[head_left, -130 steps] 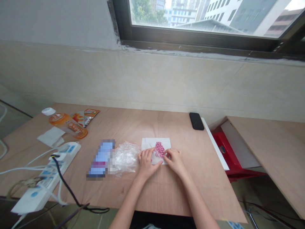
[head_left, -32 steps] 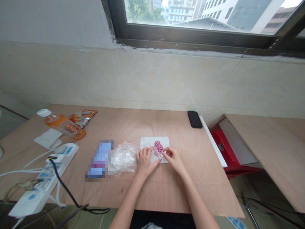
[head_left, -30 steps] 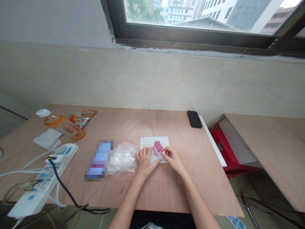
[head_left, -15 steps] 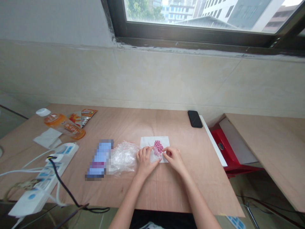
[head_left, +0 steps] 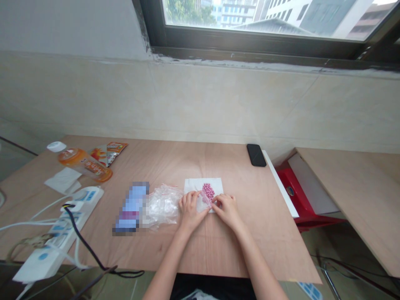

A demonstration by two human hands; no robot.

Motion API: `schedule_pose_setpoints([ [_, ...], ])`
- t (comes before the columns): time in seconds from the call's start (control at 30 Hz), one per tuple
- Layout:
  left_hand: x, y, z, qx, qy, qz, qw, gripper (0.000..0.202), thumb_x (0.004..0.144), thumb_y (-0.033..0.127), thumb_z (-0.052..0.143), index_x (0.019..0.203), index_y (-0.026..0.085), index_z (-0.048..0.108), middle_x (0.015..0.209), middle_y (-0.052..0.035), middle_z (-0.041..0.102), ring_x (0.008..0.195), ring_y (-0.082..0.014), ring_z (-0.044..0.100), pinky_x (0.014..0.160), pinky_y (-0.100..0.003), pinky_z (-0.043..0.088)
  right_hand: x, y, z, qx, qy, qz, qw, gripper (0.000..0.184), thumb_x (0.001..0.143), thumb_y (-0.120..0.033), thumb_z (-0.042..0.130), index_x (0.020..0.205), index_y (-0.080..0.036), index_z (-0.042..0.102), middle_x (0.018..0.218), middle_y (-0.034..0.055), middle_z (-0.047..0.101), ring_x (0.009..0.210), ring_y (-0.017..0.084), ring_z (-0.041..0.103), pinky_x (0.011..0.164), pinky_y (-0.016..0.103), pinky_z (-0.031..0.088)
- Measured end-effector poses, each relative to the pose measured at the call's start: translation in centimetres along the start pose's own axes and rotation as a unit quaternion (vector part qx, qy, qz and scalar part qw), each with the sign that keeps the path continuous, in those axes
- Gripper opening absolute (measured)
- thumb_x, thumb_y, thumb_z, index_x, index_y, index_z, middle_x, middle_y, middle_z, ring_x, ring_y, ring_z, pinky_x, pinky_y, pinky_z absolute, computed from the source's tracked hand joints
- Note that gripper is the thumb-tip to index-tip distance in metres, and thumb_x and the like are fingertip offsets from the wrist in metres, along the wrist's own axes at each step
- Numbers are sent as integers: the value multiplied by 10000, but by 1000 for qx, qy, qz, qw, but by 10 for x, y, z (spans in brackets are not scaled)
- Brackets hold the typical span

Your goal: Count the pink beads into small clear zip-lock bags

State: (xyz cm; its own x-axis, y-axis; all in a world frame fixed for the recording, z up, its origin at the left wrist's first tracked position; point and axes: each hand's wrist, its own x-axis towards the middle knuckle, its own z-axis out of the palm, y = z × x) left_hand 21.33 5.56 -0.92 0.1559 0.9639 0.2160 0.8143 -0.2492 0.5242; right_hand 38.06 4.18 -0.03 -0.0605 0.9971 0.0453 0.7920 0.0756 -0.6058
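Note:
A heap of small pink pills (head_left: 208, 190) lies on a white paper sheet (head_left: 193, 185) in the middle of the wooden table (head_left: 187, 162). My left hand (head_left: 188, 209) and my right hand (head_left: 225, 208) meet at the sheet's near edge. Both pinch a small clear plastic bag (head_left: 204, 201) between their fingertips, just in front of the pills. A pile of several clear zip bags (head_left: 164, 206) lies right beside my left hand.
A blurred blue packet (head_left: 132, 207) lies left of the bags. A white power strip (head_left: 61, 228) with cables, an orange bottle (head_left: 84, 165), snack wrappers (head_left: 108, 151) and a tissue (head_left: 63, 180) fill the left side. A black phone (head_left: 256, 155) rests at the far right edge.
My right hand has shifted slightly left, closer to my left hand at the small bag. The pills and the pile of bags have stayed in place.

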Motion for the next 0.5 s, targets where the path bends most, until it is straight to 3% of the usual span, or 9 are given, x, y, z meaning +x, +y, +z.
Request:
schedule_pose_setpoints([
  [0.2,0,0,0,0,-1,1,1000,575,677,484,676,1179,237,542,1126,-69,567,1066,-251,473,940,-397,298,1,1,0,4,6,2,1000,102,801,-266,576,809,-216,664,746,7,636,755,162,546,734,287,263],
  [0.5,0,2,-4,0,-26,8,1000,541,675,457,665,1161,250,552,1139,-61,561,1061,-253,469,937,-402,306,9,9,-2,125,44,12,991,200,811,-372,573,807,-202,679,666,2,623,598,134,527,613,245,341],
])
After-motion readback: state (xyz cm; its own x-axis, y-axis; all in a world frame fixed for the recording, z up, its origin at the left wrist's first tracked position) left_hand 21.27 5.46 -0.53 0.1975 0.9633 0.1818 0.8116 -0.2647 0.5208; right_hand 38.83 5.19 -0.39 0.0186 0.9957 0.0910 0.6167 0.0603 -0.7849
